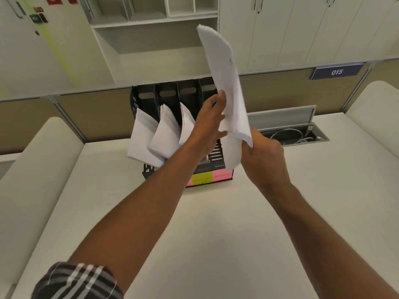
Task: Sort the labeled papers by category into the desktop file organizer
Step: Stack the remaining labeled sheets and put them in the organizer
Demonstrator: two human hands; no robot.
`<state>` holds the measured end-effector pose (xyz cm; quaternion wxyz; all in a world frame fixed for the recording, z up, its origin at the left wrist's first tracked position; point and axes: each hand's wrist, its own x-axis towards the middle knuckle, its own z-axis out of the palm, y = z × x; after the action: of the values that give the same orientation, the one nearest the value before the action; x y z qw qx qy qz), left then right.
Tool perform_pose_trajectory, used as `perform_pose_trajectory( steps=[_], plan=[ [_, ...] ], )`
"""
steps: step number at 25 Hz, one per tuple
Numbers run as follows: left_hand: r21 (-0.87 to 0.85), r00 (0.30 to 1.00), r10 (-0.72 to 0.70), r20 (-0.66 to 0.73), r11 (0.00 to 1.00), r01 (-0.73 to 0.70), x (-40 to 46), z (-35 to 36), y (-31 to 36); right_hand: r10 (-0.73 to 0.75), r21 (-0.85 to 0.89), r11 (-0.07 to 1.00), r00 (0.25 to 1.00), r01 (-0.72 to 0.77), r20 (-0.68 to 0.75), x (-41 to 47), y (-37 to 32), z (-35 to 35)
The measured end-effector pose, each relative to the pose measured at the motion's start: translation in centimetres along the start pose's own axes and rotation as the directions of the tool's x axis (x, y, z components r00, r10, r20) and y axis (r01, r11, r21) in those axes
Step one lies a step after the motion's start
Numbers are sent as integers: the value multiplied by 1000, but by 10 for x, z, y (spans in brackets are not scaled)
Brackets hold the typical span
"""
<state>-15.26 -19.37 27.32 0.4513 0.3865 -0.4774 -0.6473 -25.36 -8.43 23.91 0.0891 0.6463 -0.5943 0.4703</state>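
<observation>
A black desktop file organizer [172, 93] stands on the white desk [216, 223], against the beige partition at the back. It has four upright slots side by side. The three slots on the left each hold some white papers [149, 139] which lean forward and out toward the left — the fourth slot, on the right, is mostly hidden behind the hands. On the front edge of the organizer there are coloured labels, a yellow-green one [201, 179] and a pink one [222, 175] beside it; the writing on them is too blurred to read. Both hands hold one stack of papers [224, 83] upright, above the right part of the organizer. The right hand [262, 156] grips the lower corner of the stack, with fingers curled around it. The left hand [208, 126] is against the left face of the stack, fingers nearly straight and together, the thumb spread toward the paper — if it pinches the sheets or only supports them, I cannot tell. The top of the stack bends a little to the left. Right of the organizer, an open cable tray [293, 134] in the desk shows some wires, and a sign [336, 71] reading 015 hangs above.
</observation>
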Motion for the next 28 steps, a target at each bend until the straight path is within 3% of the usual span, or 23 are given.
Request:
perform_pose_trajectory(
  steps=[2, 7, 11, 20, 24, 28],
  plan=[
    [-36, 999, 4, -54, 999, -6, 9, 2, 0, -39, -80, 996, 999, 41, 20, 20, 21, 32],
    [-77, 994, -70, -79, 995, 64, 28, -12, -28, 128, -118, 987, 971, -105, 204, 29, 65, 107],
    [-113, 983, -132, -129, 987, 118, 32, -15, -48, 149, -130, 985, 951, -118, 270, 20, 78, 136],
    [8, 958, -196, -207, 979, 202, 35, -22, -79, 331, -159, 944, 834, -290, 442, 14, 84, 170],
    [112, 976, -169, -134, 976, 184, 29, -24, -85, 317, -156, 948, 800, -277, 510, 9, 85, 170],
    [178, 986, -134, -102, 972, 150, 17, -34, -89, 394, -126, 912, 751, -390, 530, 10, 83, 155]
  ],
)
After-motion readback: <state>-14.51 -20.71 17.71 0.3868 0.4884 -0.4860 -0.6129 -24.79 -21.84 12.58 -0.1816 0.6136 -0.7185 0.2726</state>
